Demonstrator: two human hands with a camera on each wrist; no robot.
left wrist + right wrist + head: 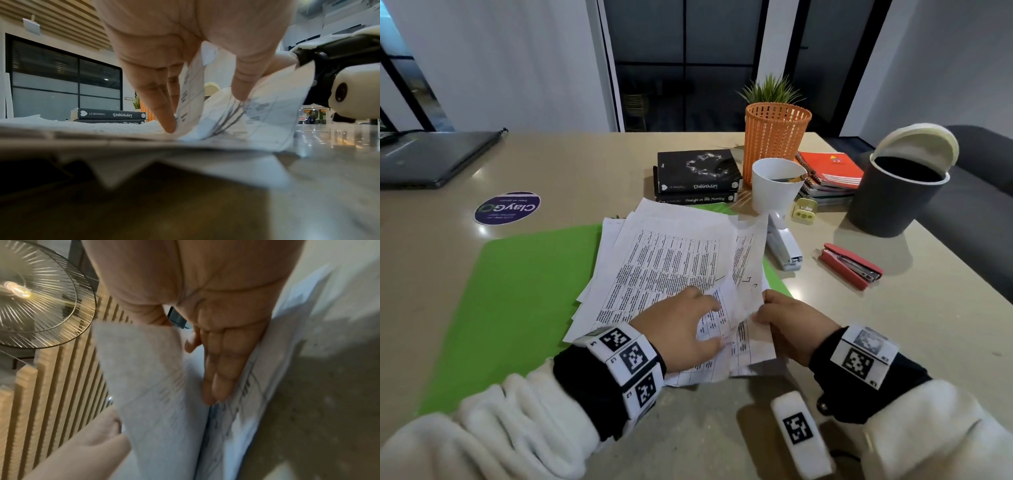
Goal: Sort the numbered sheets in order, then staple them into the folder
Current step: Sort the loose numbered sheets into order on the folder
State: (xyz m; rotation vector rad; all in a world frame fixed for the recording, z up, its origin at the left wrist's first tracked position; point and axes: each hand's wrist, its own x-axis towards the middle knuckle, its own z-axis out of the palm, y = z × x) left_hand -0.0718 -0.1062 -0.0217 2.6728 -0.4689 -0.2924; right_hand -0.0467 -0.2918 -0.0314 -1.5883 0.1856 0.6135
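A loose stack of printed sheets (664, 260) lies fanned across the right half of an open green folder (524, 284). My left hand (709, 322) rests on the stack's near corner, its straight fingers (164, 110) pressing down; one sheet (191, 97) stands up between fingers and thumb. My right hand (762, 305) pinches the near edge of a lifted sheet (746, 270) that bears a handwritten mark. In the right wrist view, that hand (185, 356) has its thumb behind the raised sheet (144, 369). A white stapler (784, 246) and a red stapler (851, 265) lie to the right.
Behind the sheets are two black books (698, 171), a white cup (775, 185), an orange basket (774, 140), spiral notebooks (828, 174) and a dark bin (897, 195). A closed laptop (431, 157) and a round sticker (507, 207) sit at the left.
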